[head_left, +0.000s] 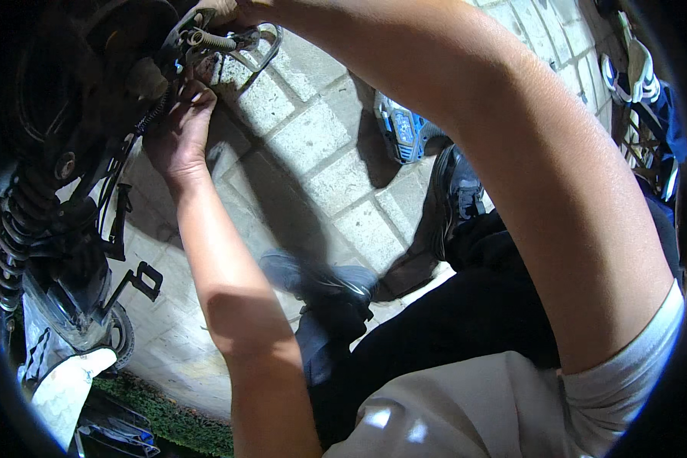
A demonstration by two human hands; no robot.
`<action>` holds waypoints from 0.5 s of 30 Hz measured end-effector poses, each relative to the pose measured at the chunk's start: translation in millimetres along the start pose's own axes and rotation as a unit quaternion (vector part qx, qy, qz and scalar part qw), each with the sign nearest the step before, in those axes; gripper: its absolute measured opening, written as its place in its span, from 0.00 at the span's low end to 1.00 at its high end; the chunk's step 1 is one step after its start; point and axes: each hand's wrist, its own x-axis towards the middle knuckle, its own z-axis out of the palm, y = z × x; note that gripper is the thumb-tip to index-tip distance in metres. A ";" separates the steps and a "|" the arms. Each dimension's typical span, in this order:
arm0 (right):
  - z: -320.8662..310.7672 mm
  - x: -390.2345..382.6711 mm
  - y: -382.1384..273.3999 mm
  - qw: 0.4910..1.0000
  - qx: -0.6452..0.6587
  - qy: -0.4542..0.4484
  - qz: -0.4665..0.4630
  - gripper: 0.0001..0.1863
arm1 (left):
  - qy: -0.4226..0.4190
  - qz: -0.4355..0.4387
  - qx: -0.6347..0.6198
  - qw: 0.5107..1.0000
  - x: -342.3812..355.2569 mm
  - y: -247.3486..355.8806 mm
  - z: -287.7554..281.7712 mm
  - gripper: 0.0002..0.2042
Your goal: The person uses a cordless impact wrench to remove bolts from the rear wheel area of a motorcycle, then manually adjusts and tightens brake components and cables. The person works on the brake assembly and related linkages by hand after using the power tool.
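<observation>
At far left, a coil spring (213,41) runs left-to-right between left hand (181,133), near, and right hand (220,9), far; both grips unclear.

Pale paving stones (309,141) are covering the ground, and dark shadows (278,187) are falling across them. A blue and grey tool (401,131) is lying on the stones. White and dark shoes (642,72) are showing near the right rim, with blue fabric (674,126) appearing just below. Green plants (172,418) are bordering the paving at lower left.
</observation>
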 end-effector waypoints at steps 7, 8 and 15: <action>2.8 -5.8 5.9 1.000 0.005 -0.021 0.011 0.18 | -0.032 -0.004 -0.026 0.999 -0.5 14.4 -21.7 0.24; 2.2 -6.9 5.3 1.000 0.001 -0.023 0.008 0.18 | -0.042 -0.006 -0.028 0.999 -0.4 11.8 -19.0 0.24; -4.2 -16.9 -2.4 0.999 -0.017 -0.046 -0.015 0.19 | 0.031 0.155 -0.012 0.987 -9.8 -40.7 18.6 0.25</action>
